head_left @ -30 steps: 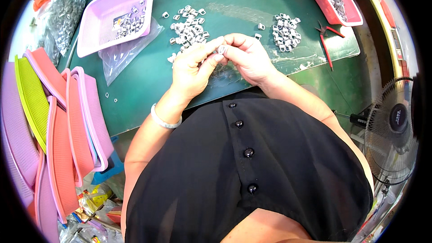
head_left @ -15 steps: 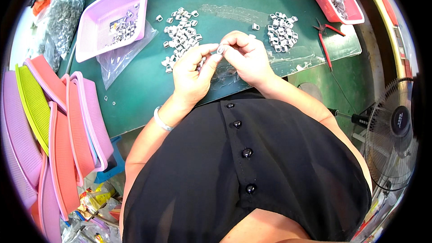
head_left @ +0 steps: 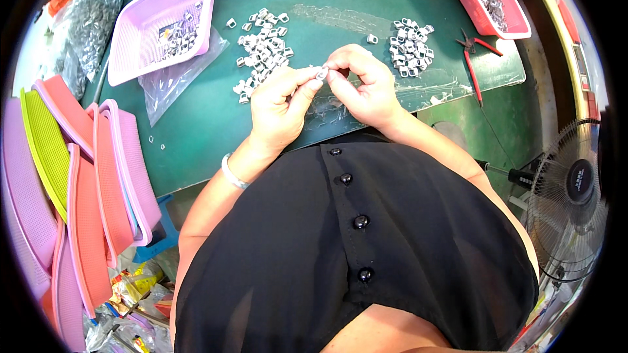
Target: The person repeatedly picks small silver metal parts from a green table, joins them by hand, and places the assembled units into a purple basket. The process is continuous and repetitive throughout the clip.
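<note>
Between the fingertips of both hands is a small silvery metal buckle-like piece (head_left: 321, 74). My left hand (head_left: 282, 99) pinches it between thumb and forefinger. My right hand (head_left: 366, 88) meets it from the other side, its thumb and forefinger closed at the piece's edge; whether these fingers grip it or only touch it is hard to see. A loose heap of similar small metal pieces (head_left: 265, 46) lies just beyond my left hand and is partly hidden by it. A second, tighter heap (head_left: 411, 48) sits to the right of my right hand, with one single piece (head_left: 371, 38) beside it.
A pink-purple basket (head_left: 124, 39) with metal pieces rests on a plastic bag (head_left: 167, 95) at left. Red-handled pliers (head_left: 471, 59) lie right, near a red basket (head_left: 517, 23) of metal parts. Stacked baskets (head_left: 91, 222) stand at lower left, a fan (head_left: 569, 202) at right.
Both hands stay together around the small metal piece. My right fingertips have shifted slightly, and the view has moved a little.
</note>
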`<state>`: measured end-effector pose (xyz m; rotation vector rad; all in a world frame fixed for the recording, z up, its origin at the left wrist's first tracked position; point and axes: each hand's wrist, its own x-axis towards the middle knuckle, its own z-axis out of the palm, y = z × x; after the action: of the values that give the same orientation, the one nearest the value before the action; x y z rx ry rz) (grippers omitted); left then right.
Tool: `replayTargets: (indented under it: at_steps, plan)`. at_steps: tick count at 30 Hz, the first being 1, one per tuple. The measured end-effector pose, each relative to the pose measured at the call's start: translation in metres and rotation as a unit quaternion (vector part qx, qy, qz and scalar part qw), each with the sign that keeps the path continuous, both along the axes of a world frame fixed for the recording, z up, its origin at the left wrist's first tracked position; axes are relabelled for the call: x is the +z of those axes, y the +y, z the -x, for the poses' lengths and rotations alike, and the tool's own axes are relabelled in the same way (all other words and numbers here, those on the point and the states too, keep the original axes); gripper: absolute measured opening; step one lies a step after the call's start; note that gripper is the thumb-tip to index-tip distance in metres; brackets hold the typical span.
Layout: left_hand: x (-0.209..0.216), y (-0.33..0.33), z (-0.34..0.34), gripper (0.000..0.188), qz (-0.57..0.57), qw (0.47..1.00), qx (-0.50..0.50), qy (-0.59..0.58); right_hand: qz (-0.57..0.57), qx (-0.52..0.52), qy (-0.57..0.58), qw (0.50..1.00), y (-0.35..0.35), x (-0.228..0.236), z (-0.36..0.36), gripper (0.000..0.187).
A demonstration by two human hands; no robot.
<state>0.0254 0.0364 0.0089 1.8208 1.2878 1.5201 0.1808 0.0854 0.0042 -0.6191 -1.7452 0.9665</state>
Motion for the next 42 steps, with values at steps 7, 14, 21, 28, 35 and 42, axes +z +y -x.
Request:
replayTargets:
  at_steps: [7, 14, 21, 28, 35, 42]
  plan:
    - [0.001, -0.002, 0.001, 0.016, -0.009, 1.000, -0.004, 0.015, -0.050, -0.006, -0.028, 0.998, 0.003, 0.000, -0.003, 0.011]
    - [-0.002, -0.002, 0.003, 0.016, -0.018, 1.000, -0.004, 0.022, -0.056, -0.003, -0.044, 0.997, 0.004, 0.001, -0.004, 0.013]
    - [-0.004, -0.002, 0.003, 0.015, -0.015, 1.000, 0.000, 0.013, -0.036, 0.003, -0.049, 0.998, 0.003, 0.002, -0.002, 0.015]
    - [0.000, -0.005, 0.002, 0.012, 0.010, 1.000, 0.005, 0.024, -0.018, 0.033, -0.049, 0.998, 0.003, 0.001, -0.004, 0.013]
    - [0.000, -0.009, 0.000, 0.014, 0.072, 0.997, 0.010, -0.039, 0.011, 0.088, -0.049, 0.995, 0.005, 0.001, -0.007, 0.007]
    - [0.010, -0.008, 0.011, 0.015, 0.384, 0.811, -0.091, -0.431, 0.167, 0.115, -0.049, 0.978, 0.001, 0.009, -0.008, 0.009]
